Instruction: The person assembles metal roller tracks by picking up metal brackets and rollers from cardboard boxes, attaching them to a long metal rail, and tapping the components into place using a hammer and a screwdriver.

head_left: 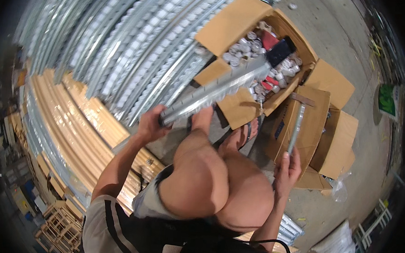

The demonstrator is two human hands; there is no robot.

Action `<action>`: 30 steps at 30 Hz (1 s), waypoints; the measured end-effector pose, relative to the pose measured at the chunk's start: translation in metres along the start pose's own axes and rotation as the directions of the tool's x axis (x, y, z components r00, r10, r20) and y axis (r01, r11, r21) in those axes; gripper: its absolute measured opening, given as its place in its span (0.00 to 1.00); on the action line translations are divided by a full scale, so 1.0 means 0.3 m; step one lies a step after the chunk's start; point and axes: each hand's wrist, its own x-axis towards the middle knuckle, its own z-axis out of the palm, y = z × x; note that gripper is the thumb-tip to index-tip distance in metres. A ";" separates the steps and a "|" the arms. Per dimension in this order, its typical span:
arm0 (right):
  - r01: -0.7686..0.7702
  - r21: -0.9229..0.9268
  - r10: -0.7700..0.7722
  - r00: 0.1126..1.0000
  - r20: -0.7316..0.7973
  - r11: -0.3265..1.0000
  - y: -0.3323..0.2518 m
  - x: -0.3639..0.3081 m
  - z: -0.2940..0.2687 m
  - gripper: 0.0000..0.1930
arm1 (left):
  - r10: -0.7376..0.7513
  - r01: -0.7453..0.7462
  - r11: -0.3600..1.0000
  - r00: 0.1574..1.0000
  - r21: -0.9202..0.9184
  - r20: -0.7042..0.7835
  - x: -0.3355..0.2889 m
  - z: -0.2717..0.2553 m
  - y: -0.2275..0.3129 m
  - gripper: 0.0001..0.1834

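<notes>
My left hand [153,124] is closed around the near end of a shiny metal channel [214,91] with a row of teeth or slots along it. The channel slants away to the right, and its far end lies over an open cardboard box [291,32]. In that box are many small white round pieces [244,49], some red pieces [269,39] and a dark flat object [280,51] beside the channel's far end. My right hand [287,171] grips a hammer [297,125] by its lower handle, head up, in front of a second cardboard box [312,110].
Long bundles of metal channels [124,33] fill the far left. Below them lie wrapped tan lengths [80,114]. My knees [199,182] are bent between my arms. A clear plastic bag [340,187] rests on the concrete floor [363,150] at the right.
</notes>
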 end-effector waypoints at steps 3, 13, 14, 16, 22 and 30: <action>0.198 -0.003 -0.198 0.980 -0.018 0.980 -0.027 -0.061 -0.050 0.22 | -0.161 0.101 0.976 0.930 -0.191 -0.331 0.003 -0.363 0.176 0.31; 0.354 -0.065 -0.356 0.934 -0.022 0.933 -0.051 -0.175 -0.159 0.16 | -0.369 -0.686 0.484 0.403 -0.543 -0.838 -0.300 -1.275 0.009 0.11; 0.302 -0.014 -0.302 0.953 0.012 0.953 -0.053 -0.184 -0.143 0.16 | -0.418 -0.704 0.465 0.359 -0.536 -0.834 -0.399 -1.377 -0.058 0.10; 0.352 -0.105 -0.356 0.934 -0.024 0.930 -0.007 -0.172 -0.195 0.14 | -0.635 -0.722 0.343 0.293 -0.601 -0.714 -0.400 -1.320 -0.157 0.16; 0.426 -0.188 -0.442 0.896 -0.048 0.885 0.005 -0.198 -0.216 0.13 | -0.847 -0.713 0.099 0.305 -0.694 -0.435 -0.478 -1.112 -0.600 0.24; 0.398 -0.220 -0.415 0.909 -0.036 0.891 0.043 -0.216 -0.201 0.17 | -0.876 -0.680 -0.178 0.439 -0.711 -0.201 -0.465 -0.785 -0.723 0.22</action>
